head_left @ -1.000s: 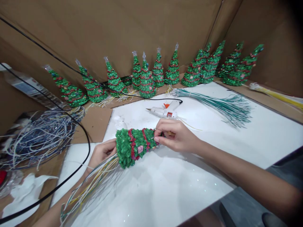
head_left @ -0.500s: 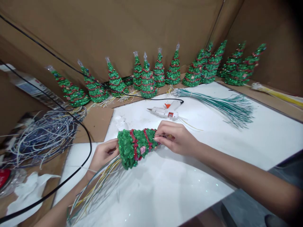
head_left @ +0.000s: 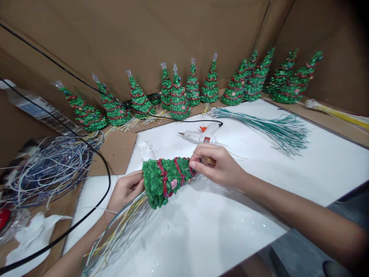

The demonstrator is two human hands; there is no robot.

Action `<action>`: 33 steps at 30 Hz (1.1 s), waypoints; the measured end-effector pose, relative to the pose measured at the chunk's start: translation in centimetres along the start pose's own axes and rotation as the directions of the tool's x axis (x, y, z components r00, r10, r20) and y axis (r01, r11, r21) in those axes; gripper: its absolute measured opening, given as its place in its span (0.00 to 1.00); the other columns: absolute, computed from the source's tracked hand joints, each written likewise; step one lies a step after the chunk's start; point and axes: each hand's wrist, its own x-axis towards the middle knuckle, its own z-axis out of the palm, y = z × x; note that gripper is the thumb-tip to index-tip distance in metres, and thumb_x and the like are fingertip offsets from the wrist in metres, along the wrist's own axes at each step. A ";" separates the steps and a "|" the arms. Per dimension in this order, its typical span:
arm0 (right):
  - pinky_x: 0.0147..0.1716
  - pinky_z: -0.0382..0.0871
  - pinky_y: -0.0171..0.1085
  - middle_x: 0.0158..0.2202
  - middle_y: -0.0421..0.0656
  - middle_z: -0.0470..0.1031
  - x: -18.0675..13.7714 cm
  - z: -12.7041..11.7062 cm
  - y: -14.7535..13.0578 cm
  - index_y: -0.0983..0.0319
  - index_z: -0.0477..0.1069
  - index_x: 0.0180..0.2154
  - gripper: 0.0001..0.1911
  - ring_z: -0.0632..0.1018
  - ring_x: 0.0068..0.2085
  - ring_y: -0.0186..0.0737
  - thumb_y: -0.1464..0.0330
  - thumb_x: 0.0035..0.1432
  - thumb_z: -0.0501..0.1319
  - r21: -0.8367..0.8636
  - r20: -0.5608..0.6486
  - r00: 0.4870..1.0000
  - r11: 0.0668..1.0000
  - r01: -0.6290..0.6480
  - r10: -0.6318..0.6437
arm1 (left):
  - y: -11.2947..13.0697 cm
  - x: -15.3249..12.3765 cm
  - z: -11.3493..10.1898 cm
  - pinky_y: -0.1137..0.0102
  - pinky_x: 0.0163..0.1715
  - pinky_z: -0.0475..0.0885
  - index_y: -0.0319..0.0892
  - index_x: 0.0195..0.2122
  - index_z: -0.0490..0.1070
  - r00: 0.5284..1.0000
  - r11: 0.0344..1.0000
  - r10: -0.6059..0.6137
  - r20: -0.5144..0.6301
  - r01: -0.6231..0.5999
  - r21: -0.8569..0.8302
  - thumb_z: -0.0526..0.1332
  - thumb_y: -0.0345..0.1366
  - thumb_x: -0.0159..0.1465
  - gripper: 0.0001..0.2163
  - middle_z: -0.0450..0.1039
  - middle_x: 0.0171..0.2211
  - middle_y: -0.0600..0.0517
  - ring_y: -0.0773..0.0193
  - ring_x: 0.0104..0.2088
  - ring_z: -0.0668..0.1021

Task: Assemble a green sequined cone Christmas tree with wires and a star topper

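Observation:
A small green Christmas tree (head_left: 155, 182) with red garland and a pink ornament lies on its side above the white board, its tip to the right. Behind its wide base, my left hand (head_left: 122, 190) is closed on it, some fingers hidden by the tree. White, yellow and green wires (head_left: 121, 223) trail from the base across my left forearm. At the narrow end my right hand (head_left: 217, 163) is closed around a thin tool with a yellowish-brown handle (head_left: 210, 161). Its fingertips touch the tree's tip; the tool's working end is hard to make out.
A white glue gun (head_left: 198, 136) lies beyond my right hand, near a bundle of green wires (head_left: 268, 127). Several finished-looking trees (head_left: 180, 98) line the back. Tangled wires (head_left: 57, 165) fill the left side. A black cable (head_left: 108, 173) loops across the left.
My right hand has turned slightly at the tree's tip, and more of the tool's handle shows. My left hand and the tree have barely moved.

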 end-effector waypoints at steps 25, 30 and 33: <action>0.32 0.65 0.36 0.38 0.45 0.77 0.6 -4.3 0.5 0.62 0.68 0.52 0.17 0.71 0.32 0.34 0.69 0.62 0.54 0.437 -0.036 0.966 0.873 -0.216 0.257 | 0.4 0.8 -1.9 0.72 0.29 0.68 0.41 0.26 0.69 0.944 0.746 0.305 0.128 -0.321 0.583 0.45 0.38 0.68 0.18 0.73 0.25 0.48 0.62 0.27 0.75; 0.37 0.69 0.38 0.39 0.45 0.78 0.4 -3.9 -0.1 0.61 0.68 0.49 0.13 0.75 0.36 0.35 0.69 0.64 0.54 0.474 -0.060 0.979 0.869 -0.141 0.192 | -0.2 0.4 -1.4 0.68 0.32 0.68 0.42 0.26 0.67 0.952 0.579 0.226 0.204 -0.300 0.758 0.46 0.37 0.68 0.16 0.72 0.22 0.49 0.59 0.26 0.74; 0.35 0.69 0.36 0.38 0.45 0.77 0.3 -3.5 0.1 0.62 0.69 0.46 0.11 0.75 0.34 0.34 0.68 0.63 0.55 0.522 -0.045 0.982 0.843 -0.134 0.183 | -1.1 -0.2 -0.9 0.66 0.36 0.69 0.42 0.32 0.68 0.967 0.573 0.158 0.200 -0.254 0.779 0.47 0.35 0.66 0.12 0.75 0.30 0.47 0.57 0.32 0.76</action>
